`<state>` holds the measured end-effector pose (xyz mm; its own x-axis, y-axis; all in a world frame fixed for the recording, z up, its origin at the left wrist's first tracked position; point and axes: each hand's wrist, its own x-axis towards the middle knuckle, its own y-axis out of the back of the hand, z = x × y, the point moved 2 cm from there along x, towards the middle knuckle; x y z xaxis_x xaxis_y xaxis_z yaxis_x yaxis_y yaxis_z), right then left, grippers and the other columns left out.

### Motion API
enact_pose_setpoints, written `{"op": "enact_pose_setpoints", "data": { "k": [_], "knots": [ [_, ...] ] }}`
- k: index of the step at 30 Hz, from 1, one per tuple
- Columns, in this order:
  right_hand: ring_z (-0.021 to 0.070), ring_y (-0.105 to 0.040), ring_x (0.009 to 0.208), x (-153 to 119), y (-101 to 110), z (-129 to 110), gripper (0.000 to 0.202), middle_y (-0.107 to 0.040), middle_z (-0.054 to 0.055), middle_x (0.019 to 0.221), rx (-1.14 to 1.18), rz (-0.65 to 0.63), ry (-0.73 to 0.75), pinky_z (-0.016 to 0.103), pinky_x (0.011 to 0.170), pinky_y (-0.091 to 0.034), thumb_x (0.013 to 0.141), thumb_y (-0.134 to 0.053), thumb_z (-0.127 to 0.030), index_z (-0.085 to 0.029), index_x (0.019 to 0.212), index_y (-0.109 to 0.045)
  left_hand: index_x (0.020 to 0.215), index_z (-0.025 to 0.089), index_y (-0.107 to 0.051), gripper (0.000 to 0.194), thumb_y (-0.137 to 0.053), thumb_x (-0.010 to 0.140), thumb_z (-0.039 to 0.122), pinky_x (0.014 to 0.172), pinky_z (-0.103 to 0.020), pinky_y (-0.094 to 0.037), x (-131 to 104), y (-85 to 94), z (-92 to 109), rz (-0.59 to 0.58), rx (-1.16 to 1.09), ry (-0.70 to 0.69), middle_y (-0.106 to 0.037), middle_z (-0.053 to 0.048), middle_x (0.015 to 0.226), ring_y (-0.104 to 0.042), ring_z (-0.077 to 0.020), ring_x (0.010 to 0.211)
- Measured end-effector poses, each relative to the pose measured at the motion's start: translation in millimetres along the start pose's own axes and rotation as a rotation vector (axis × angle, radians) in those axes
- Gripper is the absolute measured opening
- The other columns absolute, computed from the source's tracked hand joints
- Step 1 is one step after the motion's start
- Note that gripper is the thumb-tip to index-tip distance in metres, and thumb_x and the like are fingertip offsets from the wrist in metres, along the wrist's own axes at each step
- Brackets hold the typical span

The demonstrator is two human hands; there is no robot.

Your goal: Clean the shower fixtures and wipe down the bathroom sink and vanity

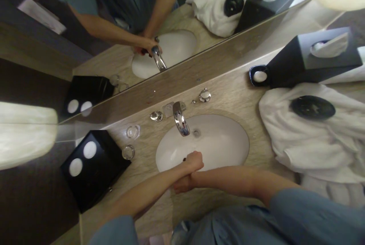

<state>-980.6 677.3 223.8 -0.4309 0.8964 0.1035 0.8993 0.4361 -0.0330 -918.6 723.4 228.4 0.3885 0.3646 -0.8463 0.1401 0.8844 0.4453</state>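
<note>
My left hand (pixel 195 161) is curled into a fist above the near rim of the white oval sink (pixel 222 138). Under the left wrist, my right hand (pixel 183 184) crosses with its fingers bent, close to or touching the wrist. A small dark thing (pixel 184 159) peeks out at the far side of the left wrist; its kind is unclear. The mirror (pixel 114 66) also shows something dark between the hands. What either hand holds, if anything, is hidden. The chrome faucet (pixel 181 119) arches over the basin beyond the hands, and I see no water running.
Chrome knobs (pixel 156 116) flank the faucet. Left stand a black box (pixel 97 176) with white discs and upturned glasses (pixel 128 152). Right are a tissue box (pixel 322 54), a soap dish (pixel 259 76) and a bunched white towel (pixel 296 146) with a dark oval object (pixel 313 107) on it.
</note>
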Motion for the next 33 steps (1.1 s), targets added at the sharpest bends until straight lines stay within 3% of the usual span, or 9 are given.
{"op": "enact_pose_setpoints", "data": {
  "k": [2,5,8,10,13,18,22,28,33],
  "knots": [
    [0.0104,-0.017,0.047,-15.6,16.5,-10.9,0.041,-0.024,-0.004,0.040,-0.105,-0.058,0.111,0.027,0.050,-0.030,0.079,-0.044,-0.030,-0.021,0.043,-0.027,0.044,0.019,-0.045,0.028,-0.061,0.065,0.008,0.079,-0.042,-0.052,3.1,0.9,-5.7,-0.043,-0.061,-0.001,-0.046,-0.001,0.045,-0.066,-0.0277,0.073],
    [0.0171,-0.054,0.071,-60.3,59.8,-42.1,0.021,-0.061,0.002,0.070,-0.261,-0.028,0.249,0.036,0.077,-0.049,0.080,-0.050,-0.025,-0.021,0.059,-0.051,0.063,0.016,-0.063,0.031,-0.060,0.082,0.042,0.064,-0.027,-0.048,-14.6,9.9,-16.0,-0.140,-0.240,-0.074,-0.056,0.000,0.054,-0.057,-0.0169,0.062],
    [0.0220,-0.058,0.115,-110.3,111.0,-70.7,0.019,-0.066,0.010,0.118,-0.152,0.514,0.005,0.042,0.104,-0.046,0.090,-0.055,-0.037,-0.021,0.094,-0.065,0.081,0.014,-0.063,0.039,-0.056,0.084,0.053,0.058,-0.022,-0.041,-61.7,13.5,-17.7,0.036,-0.757,-0.205,-0.060,0.001,0.071,-0.052,-0.0130,0.067],
    [0.0223,-0.061,0.116,-136.3,130.7,-79.9,0.038,-0.065,0.011,0.124,0.295,0.761,-0.302,0.042,0.103,-0.048,0.093,-0.051,-0.052,-0.020,0.109,-0.065,0.090,0.016,-0.058,0.033,-0.063,0.082,0.047,0.065,-0.022,-0.044,-102.6,4.5,-11.2,0.283,-1.060,-0.283,-0.061,0.000,0.082,-0.054,-0.0136,0.076],
    [0.0230,-0.065,0.111,-155.7,136.1,-97.9,0.048,-0.067,0.012,0.125,0.908,0.613,-0.507,0.040,0.101,-0.050,0.088,-0.058,-0.054,-0.018,0.119,-0.063,0.111,0.020,-0.056,0.042,-0.073,0.075,0.032,0.090,-0.029,-0.049,-157.2,-27.1,5.7,0.477,-1.069,-0.406,-0.065,-0.003,0.105,-0.059,-0.0194,0.100],
    [0.0244,-0.059,0.125,-171.6,142.9,-158.0,0.066,-0.061,0.007,0.137,0.936,0.452,-0.340,0.038,0.109,-0.044,0.060,-0.070,-0.022,-0.024,0.126,-0.064,0.097,0.020,-0.058,0.019,-0.060,0.080,0.028,0.088,-0.032,-0.051,-195.6,-74.9,-6.7,0.800,-0.985,-0.342,-0.062,-0.006,0.097,-0.061,-0.0210,0.096],
    [0.0251,-0.057,0.124,-163.6,130.9,-220.4,0.064,-0.060,0.008,0.134,0.438,0.340,-0.179,0.041,0.107,-0.045,0.066,-0.072,-0.024,-0.025,0.129,-0.062,0.098,0.018,-0.057,0.028,-0.063,0.079,0.036,0.088,-0.038,-0.053,-199.6,-74.6,-8.9,0.946,-1.032,-0.295,-0.062,-0.009,0.101,-0.061,-0.0223,0.094],
    [0.0167,-0.058,0.115,-150.8,108.0,-314.8,0.043,-0.059,0.008,0.124,-0.455,0.333,0.084,0.033,0.104,-0.047,0.089,-0.058,-0.019,-0.024,0.131,-0.062,0.126,0.015,-0.057,0.057,-0.070,0.078,0.043,0.101,-0.040,-0.048,-216.1,-38.7,50.5,0.518,-1.112,-0.785,-0.065,-0.013,0.130,-0.060,-0.0302,0.118],
    [0.0103,-0.065,0.102,-167.9,100.2,-398.2,0.035,-0.069,0.003,0.113,-0.870,0.518,0.379,0.023,0.091,-0.053,0.091,-0.048,-0.005,-0.023,0.107,-0.075,0.096,0.013,-0.072,0.025,-0.061,0.074,0.020,0.079,-0.031,-0.048,-232.8,-11.5,53.7,0.744,-0.806,-0.782,-0.073,-0.005,0.090,-0.063,-0.0227,0.088]
  ]
}}
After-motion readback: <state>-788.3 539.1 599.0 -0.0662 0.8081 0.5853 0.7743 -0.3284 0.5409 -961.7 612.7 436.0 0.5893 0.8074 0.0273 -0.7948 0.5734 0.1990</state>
